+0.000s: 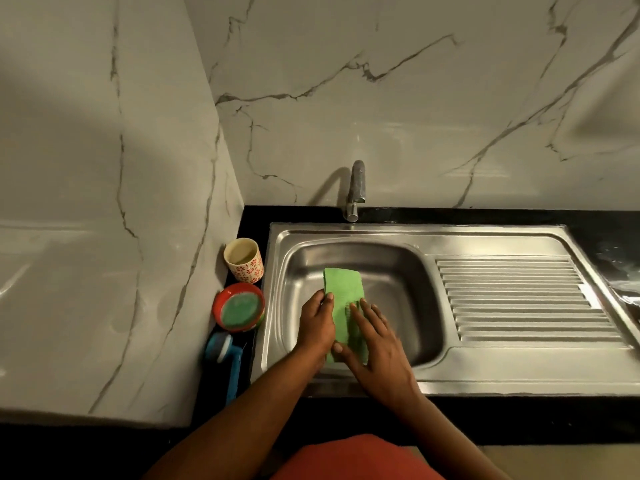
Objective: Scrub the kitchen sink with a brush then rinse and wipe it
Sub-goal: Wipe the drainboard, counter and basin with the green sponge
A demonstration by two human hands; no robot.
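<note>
While held over the bowl of the stainless steel sink (519,379), folded green cloth (344,296) as a long strip, running from far to near, above the bowl's left-centre part. Left hand (317,323) on the strip's left edge: pinches it, thumb on top, other fingers out of sight beneath. Right hand (377,348) on the strip's right and near part: lies flat, fingers (369,311) straight and slightly spread on the fabric, thumb across the near end. Both forearms in from the near side, crossing the black stone countertop (485,420). Cannot tell whether the cloth touches the bowl floor.

Beyond the bowl, at the far rim, short chrome tap (356,188), upright, spout toward the sink. Right of the bowl, ribbed steel drainboard (519,299), one piece with the sink.

Left of the sink, on the narrow black strip against the wall, three items in a row. Farthest, cream cup with red flower print (242,261). Next nearer, just beside the cup, round red tub holding a green scrub pad (239,306). Nearest, blue-handled scrubbing brush (225,358), lying down, handle toward the near side, well apart from both hands.

On the far and left sides, white marble-veined wall panels (381,81). At the very bottom edge, red garment (353,459).
</note>
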